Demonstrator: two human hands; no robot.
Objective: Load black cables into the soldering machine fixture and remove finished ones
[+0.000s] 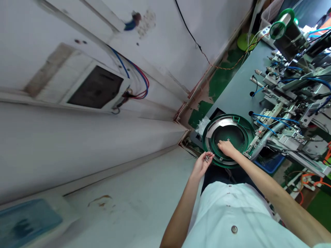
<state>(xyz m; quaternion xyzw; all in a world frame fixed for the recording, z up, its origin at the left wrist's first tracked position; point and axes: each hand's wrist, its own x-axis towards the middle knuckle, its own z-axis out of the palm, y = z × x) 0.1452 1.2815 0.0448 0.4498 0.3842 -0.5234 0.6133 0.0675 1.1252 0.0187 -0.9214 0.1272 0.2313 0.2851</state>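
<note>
A round green bowl (249, 136) with a silver inner track stands at the edge of the grey machine table. My left hand (202, 164) is at the bowl's near left rim, palm up, with its fingers curled round several small metal parts (207, 158). Inside the bowl, my right hand (226, 148) reaches over the near rim, its fingers bent together above the dark floor. Whatever those fingers hold, if anything, is too small to make out. A small round knob (228, 139) shows at the bowl's centre, just beyond the right fingertips.
Machinery (284, 89) with blue tubes fills the right side, with a green spool (278, 30) at its top. A clear plastic bag (203, 126) touches the bowl's left side. Below the machinery is a blue tray (271, 167). A white wall (116, 137) stands at the left.
</note>
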